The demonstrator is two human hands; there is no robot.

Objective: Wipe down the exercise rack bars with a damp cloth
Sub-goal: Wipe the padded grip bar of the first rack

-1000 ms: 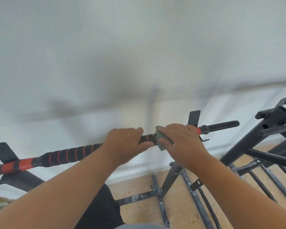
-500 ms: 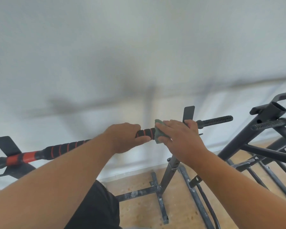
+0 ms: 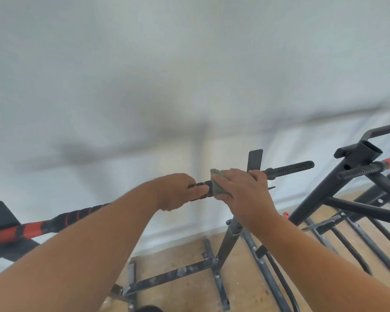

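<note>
The left hand (image 3: 178, 191) has its fingers curled round the bar (image 3: 77, 216). Just beside it, the right hand (image 3: 241, 190) clamps a green cloth (image 3: 218, 188) onto the bar near the rack upright (image 3: 231, 235).

Bare forearms, no sleeves reaching into view. No rings, watch or bands seen on left hand (image 3: 178, 191) or right hand (image 3: 242, 191). Short, plain fingernails on right hand. Glimpse of dark clothing at bottom edge, too little to identify.
</note>
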